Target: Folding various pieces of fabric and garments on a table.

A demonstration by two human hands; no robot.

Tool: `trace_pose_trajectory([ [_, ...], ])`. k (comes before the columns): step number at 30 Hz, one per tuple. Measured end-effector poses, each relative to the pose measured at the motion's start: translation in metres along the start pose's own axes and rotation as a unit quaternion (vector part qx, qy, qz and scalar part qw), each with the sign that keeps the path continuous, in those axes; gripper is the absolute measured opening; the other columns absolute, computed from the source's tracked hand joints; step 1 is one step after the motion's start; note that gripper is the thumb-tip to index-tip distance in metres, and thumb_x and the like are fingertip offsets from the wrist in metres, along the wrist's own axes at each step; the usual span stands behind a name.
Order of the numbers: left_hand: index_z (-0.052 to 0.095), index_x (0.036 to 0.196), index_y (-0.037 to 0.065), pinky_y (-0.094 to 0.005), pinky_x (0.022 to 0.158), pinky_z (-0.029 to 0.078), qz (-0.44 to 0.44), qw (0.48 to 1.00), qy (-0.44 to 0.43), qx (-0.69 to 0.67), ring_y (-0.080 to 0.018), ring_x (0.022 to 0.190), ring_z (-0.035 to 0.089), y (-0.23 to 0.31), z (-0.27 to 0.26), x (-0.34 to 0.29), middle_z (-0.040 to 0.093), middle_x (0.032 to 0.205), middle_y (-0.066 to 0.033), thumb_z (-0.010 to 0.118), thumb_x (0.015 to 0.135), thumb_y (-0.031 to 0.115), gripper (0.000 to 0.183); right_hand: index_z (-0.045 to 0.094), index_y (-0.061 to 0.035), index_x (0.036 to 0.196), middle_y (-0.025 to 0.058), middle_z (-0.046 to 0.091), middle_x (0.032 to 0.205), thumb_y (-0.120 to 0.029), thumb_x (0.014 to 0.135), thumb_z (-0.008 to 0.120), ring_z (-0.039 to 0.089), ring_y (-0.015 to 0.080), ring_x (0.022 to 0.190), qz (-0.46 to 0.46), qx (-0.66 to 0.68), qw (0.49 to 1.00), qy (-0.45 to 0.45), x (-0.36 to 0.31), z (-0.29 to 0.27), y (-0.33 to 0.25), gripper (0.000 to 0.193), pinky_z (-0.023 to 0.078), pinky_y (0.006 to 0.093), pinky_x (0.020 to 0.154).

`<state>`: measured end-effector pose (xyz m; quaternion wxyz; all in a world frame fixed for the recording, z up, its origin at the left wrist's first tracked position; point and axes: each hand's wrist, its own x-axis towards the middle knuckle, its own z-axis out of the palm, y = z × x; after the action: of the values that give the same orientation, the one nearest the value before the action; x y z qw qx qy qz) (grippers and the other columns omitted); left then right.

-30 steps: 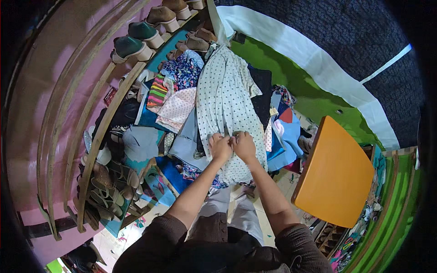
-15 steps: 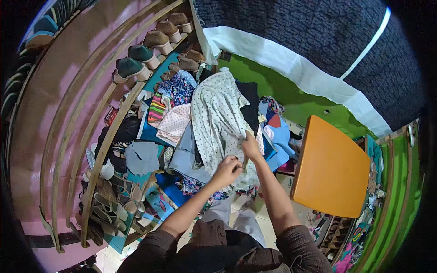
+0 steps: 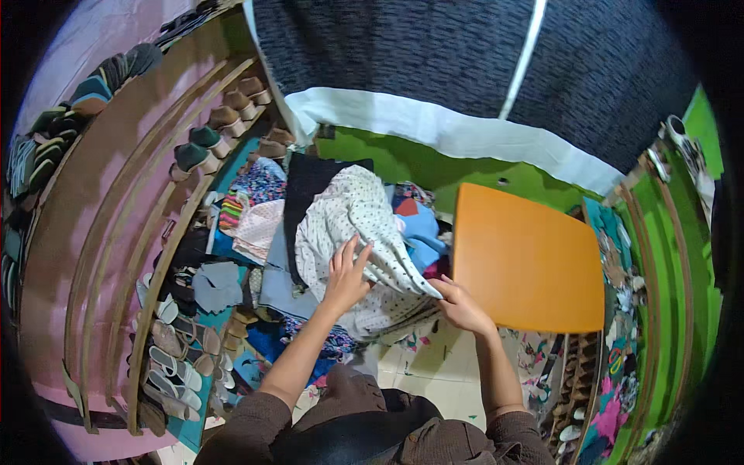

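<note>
A white cloth garment with small dark dots (image 3: 341, 213) lies rumpled over a heap of clothes in front of me. My right hand (image 3: 465, 308) pinches its right corner and draws it out to the side. Over the cloth's lower middle rests my left hand (image 3: 346, 280), fingers spread. Beneath the garment shows a black cloth (image 3: 306, 190). To the left lie a pink dotted cloth (image 3: 260, 229), a blue floral cloth (image 3: 260, 182) and a grey-blue cloth (image 3: 279, 279). Blue cloth (image 3: 421, 239) sits to its right.
An orange chair or stool top (image 3: 531, 260) stands close to my right hand. Wooden racks with shoes (image 3: 194, 155) run along the left. Behind hangs a dark curtain with a white lower band (image 3: 434, 116). More shoes (image 3: 174, 376) fill the lower left, and a green rack (image 3: 666, 310) stands far right.
The dotted garment has been pulled right and lower, showing more black cloth behind it. My right hand moved right with its corner; my left hand opened onto the cloth. The view has shifted.
</note>
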<state>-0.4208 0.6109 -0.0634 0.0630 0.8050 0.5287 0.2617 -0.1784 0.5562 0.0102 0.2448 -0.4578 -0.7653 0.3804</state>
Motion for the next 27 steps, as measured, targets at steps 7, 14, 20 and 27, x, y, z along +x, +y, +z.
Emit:
trace_pose_trajectory([
  [7,0.054,0.113,0.012,-0.0426,0.095,0.034,0.083,0.984,-0.124,-0.099,-0.0285,0.106,0.050,0.077,0.071,-0.032,0.057,0.108,-0.0132,0.061,0.067,0.007,0.047,0.051,0.0051,0.109,0.0149,0.058,0.103,0.005,0.071,0.041,0.052,0.0237,0.100,0.052,0.064,0.983,0.164,-0.156,-0.080,-0.015,0.040,0.039,0.0296,0.089],
  [14,0.052,0.114,0.009,-0.0441,0.079,0.043,0.018,0.977,-0.091,-0.191,-0.0369,0.092,0.055,0.191,0.093,-0.039,0.058,0.100,-0.0214,0.042,0.071,0.005,0.044,0.052,0.0026,0.100,0.0127,0.057,0.093,0.005,0.069,0.033,0.054,0.0217,0.094,0.142,-0.075,0.932,0.324,-0.274,-0.136,0.041,0.037,0.039,0.0286,0.085],
  [20,0.052,0.111,0.008,-0.0410,0.082,0.044,0.145,0.954,-0.109,-0.240,-0.0346,0.095,0.055,0.279,0.093,-0.026,0.057,0.105,-0.0162,0.042,0.070,0.002,0.043,0.053,0.0008,0.102,0.0155,0.060,0.092,0.009,0.069,0.033,0.058,0.0242,0.093,0.106,-0.104,0.871,0.468,-0.335,-0.180,0.066,0.040,0.041,0.0286,0.083],
  [27,0.050,0.090,0.009,-0.0418,0.061,0.047,0.275,0.946,-0.016,-0.172,-0.0322,0.077,0.058,0.331,0.115,0.047,0.058,0.081,-0.0126,0.056,0.075,0.011,0.017,0.062,-0.0029,0.104,0.0119,0.064,0.099,0.008,0.067,0.040,0.060,0.0190,0.091,0.119,-0.132,0.777,0.603,-0.361,-0.255,0.111,0.045,0.043,0.0263,0.080],
])
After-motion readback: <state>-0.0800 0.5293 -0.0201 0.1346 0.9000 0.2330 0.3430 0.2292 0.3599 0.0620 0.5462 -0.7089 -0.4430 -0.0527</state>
